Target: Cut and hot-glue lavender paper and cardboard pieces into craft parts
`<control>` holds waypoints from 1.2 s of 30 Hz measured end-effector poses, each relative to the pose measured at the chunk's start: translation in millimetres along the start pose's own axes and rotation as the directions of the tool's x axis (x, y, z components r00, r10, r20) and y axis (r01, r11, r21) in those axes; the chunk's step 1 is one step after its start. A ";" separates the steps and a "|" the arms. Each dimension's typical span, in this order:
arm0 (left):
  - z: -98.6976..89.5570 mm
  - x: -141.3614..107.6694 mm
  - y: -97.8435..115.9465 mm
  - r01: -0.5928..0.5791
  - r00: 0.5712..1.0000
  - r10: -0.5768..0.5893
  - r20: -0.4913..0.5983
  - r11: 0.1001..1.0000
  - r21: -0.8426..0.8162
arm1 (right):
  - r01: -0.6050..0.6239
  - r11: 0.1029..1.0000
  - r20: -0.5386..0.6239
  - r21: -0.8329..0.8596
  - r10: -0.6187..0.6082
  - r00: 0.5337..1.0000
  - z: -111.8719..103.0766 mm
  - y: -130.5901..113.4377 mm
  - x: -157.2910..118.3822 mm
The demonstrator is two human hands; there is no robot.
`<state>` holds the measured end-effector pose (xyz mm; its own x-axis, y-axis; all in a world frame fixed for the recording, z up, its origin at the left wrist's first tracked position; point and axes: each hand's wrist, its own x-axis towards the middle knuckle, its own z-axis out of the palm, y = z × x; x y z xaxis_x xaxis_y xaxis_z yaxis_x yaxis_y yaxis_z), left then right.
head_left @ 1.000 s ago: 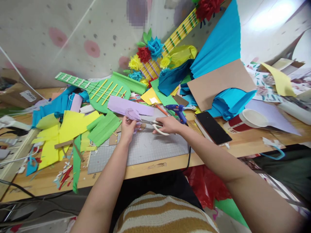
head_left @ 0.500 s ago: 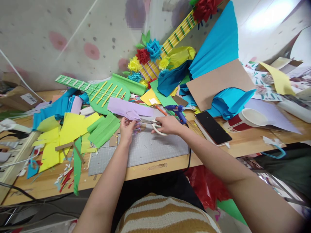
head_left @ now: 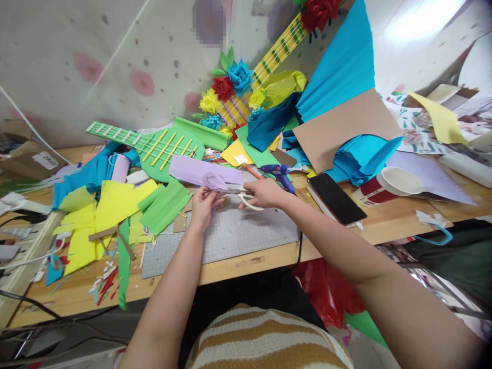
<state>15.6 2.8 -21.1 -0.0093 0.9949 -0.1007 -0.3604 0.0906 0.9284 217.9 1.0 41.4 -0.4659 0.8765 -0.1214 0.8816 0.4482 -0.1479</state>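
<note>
The right hand [head_left: 265, 193] has its fingers closed around the white handles of the scissors [head_left: 249, 200], and the blades point to the left hand [head_left: 203, 204]. The left hand pinches the small purple paper [head_left: 215, 180] between thumb and fingers; whether the blades are cutting it, I cannot tell. Both hands are above the grey cutting mat [head_left: 249, 233]. Just behind them lies the purple strip [head_left: 184, 168], and behind this strip is the green paper guitar [head_left: 171, 148]. The glue gun [head_left: 280, 174] lies near the right hand, and farther to the right are the black phone [head_left: 336, 199] and the paper cup [head_left: 388, 185].
</note>
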 end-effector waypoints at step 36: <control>3.2 -2.8 6.3 0.096 0.991 -0.087 0.103 0.992 -0.084 | -0.013 0.992 -0.010 0.128 0.014 1.000 8.6 28.6 -2.5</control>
<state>16.4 0.6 -13.8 0.1185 0.9826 -0.1433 -0.4370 0.1812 0.8810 243.7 10.1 29.0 -0.4523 0.8846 -0.1133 0.8708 0.4106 -0.2705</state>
